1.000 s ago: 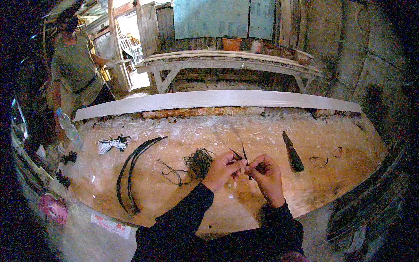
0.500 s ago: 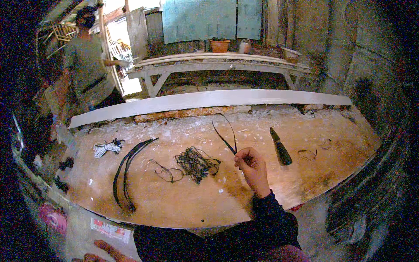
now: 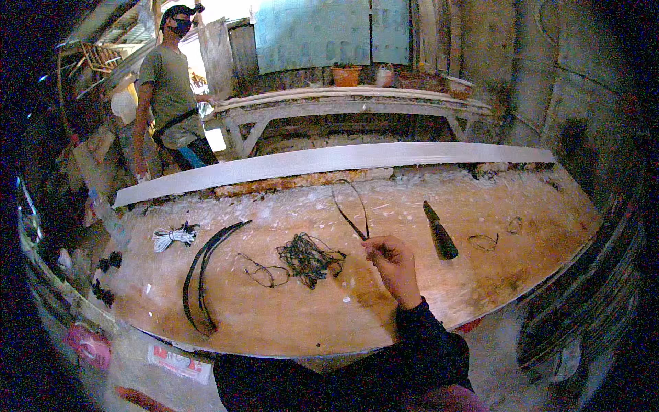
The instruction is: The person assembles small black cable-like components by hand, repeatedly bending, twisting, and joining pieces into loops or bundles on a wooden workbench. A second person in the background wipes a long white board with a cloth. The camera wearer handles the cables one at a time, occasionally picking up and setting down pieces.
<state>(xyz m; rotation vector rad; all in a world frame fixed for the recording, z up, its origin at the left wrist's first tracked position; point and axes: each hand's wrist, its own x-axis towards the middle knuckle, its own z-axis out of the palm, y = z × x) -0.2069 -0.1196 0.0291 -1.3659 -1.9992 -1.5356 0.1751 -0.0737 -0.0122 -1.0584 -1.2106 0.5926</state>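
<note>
My right hand (image 3: pixel 392 268) is above the middle of the wooden board, thumb and fingers pinched on a thin black strip (image 3: pixel 353 223) bent into a narrow loop that points away from me. To its left lies a tangled heap of dark cord (image 3: pixel 310 261), with a thin loose loop of cord (image 3: pixel 264 272) beside it. On the right a knife (image 3: pixel 441 233) with a dark handle lies flat, its tip pointing away. Only a blurred sliver of my left hand (image 3: pixel 141 398) shows at the lower left edge, its fingers mostly out of view.
Curved black strips (image 3: pixel 199 281) and a white cord bundle (image 3: pixel 173 237) lie at the board's left. Small cord rings (image 3: pixel 484 242) are at right. A white plank (image 3: pixel 336 159) borders the far edge. Behind it are a bench (image 3: pixel 343 103) and a standing person (image 3: pixel 175 96).
The person at the back left has turned this way and moved right. My left hand has slipped lower, mostly out of view. My right hand keeps its pinch, barely shifted.
</note>
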